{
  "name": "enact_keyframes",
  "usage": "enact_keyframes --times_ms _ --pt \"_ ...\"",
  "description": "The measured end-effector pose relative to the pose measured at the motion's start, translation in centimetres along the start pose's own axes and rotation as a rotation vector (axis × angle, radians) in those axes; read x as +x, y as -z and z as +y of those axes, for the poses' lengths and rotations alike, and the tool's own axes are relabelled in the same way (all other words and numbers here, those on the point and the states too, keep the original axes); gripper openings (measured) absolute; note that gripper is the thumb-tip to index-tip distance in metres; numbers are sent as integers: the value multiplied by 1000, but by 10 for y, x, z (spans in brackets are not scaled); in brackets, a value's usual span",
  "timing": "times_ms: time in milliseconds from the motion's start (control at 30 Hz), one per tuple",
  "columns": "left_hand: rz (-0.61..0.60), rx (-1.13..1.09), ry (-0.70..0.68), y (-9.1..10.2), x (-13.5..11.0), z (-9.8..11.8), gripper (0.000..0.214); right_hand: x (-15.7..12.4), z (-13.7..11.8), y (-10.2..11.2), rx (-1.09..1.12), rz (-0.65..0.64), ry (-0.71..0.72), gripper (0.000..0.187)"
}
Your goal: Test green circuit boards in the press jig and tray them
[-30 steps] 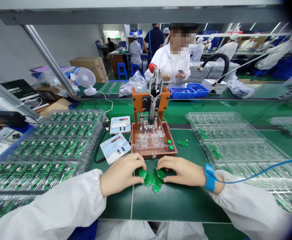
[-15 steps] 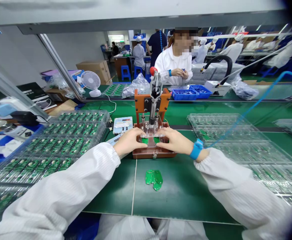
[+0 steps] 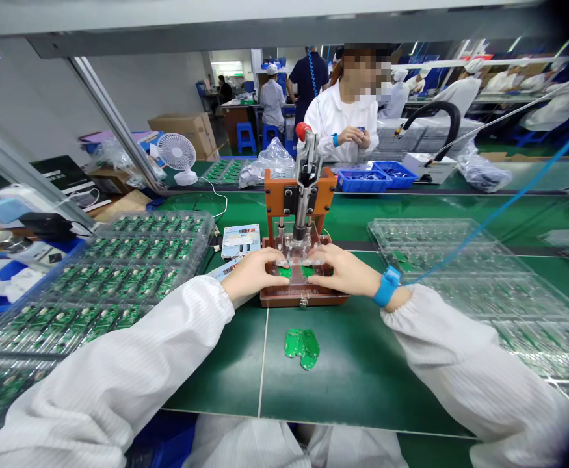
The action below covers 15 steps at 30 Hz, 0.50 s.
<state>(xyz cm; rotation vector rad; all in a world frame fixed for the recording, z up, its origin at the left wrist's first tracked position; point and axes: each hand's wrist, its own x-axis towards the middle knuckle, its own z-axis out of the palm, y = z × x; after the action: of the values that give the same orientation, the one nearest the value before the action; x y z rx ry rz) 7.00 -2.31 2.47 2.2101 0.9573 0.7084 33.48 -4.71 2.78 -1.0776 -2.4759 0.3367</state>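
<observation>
A toggle-clamp test fixture [image 3: 300, 195] with an orange frame, a red-knobbed lever and a brown base stands in front of me. Two small green circuit boards lie side by side on its bed. My left hand [image 3: 257, 273] has thumb and fingers at the edges of the left circuit board [image 3: 285, 272]. On the other side, my right hand [image 3: 347, 270], with a blue wrist strap, holds the right circuit board [image 3: 307, 272] the same way. The fingers partly cover both boards. Several loose green circuit boards [image 3: 302, 346] overlap on the table nearer to me.
On the left, a clear tray [image 3: 210, 227] carries rows of circuit boards. Another clear tray [image 3: 464, 276] with few visible boards lies right, crossed by a blue cord [image 3: 499, 208]. A small meter [image 3: 240, 240] sits beside the fixture. Opposite, a co-worker [image 3: 347, 117] handles a small part behind blue bins [image 3: 362, 182].
Both hands stay at the boards in the fixture with almost the same grip. The whole view has shifted slightly. The loose boards lie as before.
</observation>
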Motion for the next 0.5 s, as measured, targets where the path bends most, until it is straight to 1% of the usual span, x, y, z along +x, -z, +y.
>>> enact_keyframes --times_ms 133,300,500 --pt "26 25 0 -2 -4 2 22 -2 -2 -3 -10 20 -1 27" --pt "19 176 -46 -2 -16 9 15 -11 -1 -8 1 52 7 31" --pt "15 288 -104 -4 -31 10 26 -17 0 -14 14 81 4 34"
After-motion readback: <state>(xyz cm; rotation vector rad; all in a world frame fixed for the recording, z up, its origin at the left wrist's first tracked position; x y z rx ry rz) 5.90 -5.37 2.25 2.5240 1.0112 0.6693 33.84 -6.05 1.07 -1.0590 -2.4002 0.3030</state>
